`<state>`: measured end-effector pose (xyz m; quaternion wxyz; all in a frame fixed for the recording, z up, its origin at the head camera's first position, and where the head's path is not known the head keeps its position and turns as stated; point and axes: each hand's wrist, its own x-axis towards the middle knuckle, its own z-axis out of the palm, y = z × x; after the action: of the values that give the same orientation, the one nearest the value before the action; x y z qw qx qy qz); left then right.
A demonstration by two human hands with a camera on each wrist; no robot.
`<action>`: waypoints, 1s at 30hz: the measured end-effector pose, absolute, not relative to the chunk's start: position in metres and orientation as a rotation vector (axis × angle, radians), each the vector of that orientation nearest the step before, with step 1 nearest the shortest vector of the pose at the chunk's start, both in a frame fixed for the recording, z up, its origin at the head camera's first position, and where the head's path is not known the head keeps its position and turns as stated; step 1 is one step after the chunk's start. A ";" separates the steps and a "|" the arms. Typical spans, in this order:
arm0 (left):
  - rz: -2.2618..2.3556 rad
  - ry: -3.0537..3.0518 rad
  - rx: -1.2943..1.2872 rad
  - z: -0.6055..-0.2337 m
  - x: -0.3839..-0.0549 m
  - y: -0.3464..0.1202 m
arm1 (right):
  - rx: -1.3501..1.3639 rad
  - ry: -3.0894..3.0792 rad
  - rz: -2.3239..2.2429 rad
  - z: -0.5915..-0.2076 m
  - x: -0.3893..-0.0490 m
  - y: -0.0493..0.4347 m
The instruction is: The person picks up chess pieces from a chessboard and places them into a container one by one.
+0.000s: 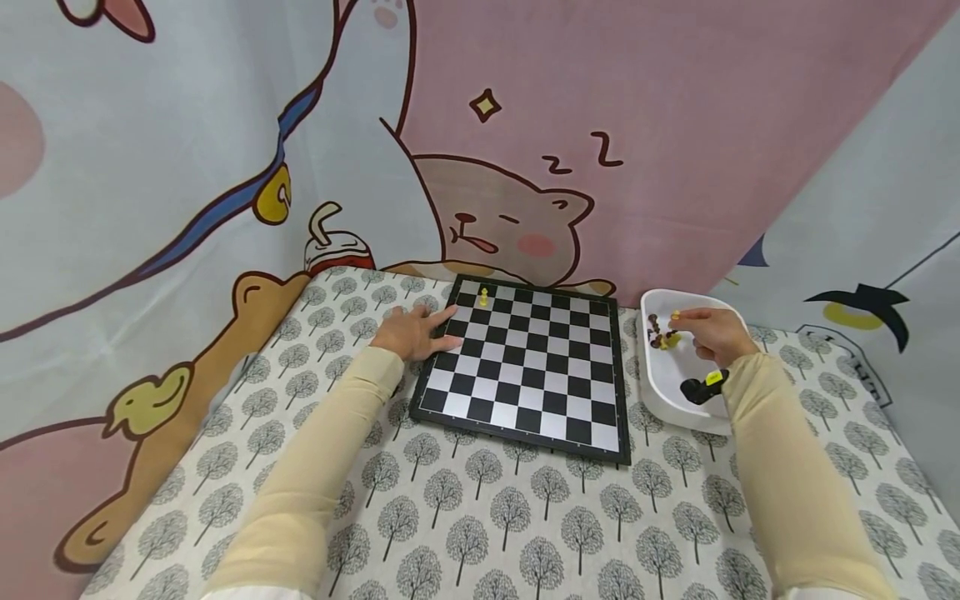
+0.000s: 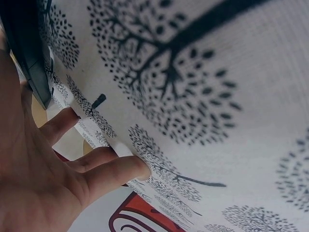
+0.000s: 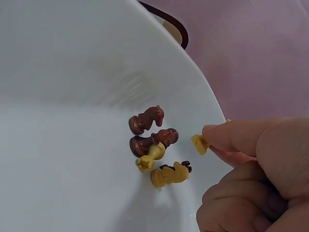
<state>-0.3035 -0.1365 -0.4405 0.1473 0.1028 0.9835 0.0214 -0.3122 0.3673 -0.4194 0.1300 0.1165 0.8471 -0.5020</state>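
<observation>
My right hand (image 1: 714, 335) is over the white tub (image 1: 651, 392) and pinches a yellow chess piece (image 3: 200, 144) between thumb and index finger; the hand covers most of the piece. Below it in the tub lie a brown knight (image 3: 146, 120), another brown piece (image 3: 149, 142) and yellow pieces, among them a knight (image 3: 170, 175). My left hand (image 1: 414, 331) rests at the left edge of the chessboard (image 1: 525, 358), thumb and fingers spread. One yellow chess piece (image 1: 483, 297) stands on the board's far row, toward the left.
A patterned tablecloth (image 1: 465, 500) printed with trees lies under the board and tub. Behind the table hangs a cartoon-printed curtain (image 1: 675, 150). A black object with a yellow label (image 1: 705, 387) shows by the right wrist, over the tub.
</observation>
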 end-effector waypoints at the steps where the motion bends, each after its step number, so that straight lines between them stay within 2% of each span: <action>1: 0.063 2.830 0.296 -0.440 -0.303 -0.136 | 0.330 2.462 -1.459 -0.420 -0.313 0.367; 20: 0.046 2.831 0.303 -0.439 -0.302 -0.135 | 0.285 2.478 -1.423 -0.420 -0.310 0.367; 30: 0.042 2.826 0.313 -0.439 -0.304 -0.137 | 0.195 2.533 -1.384 -0.402 -0.309 0.346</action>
<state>-0.3039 -0.1366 -0.4387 0.1486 0.1088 0.9828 0.0144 -0.3090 0.3463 -0.4016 0.1240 0.0667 0.8687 -0.4749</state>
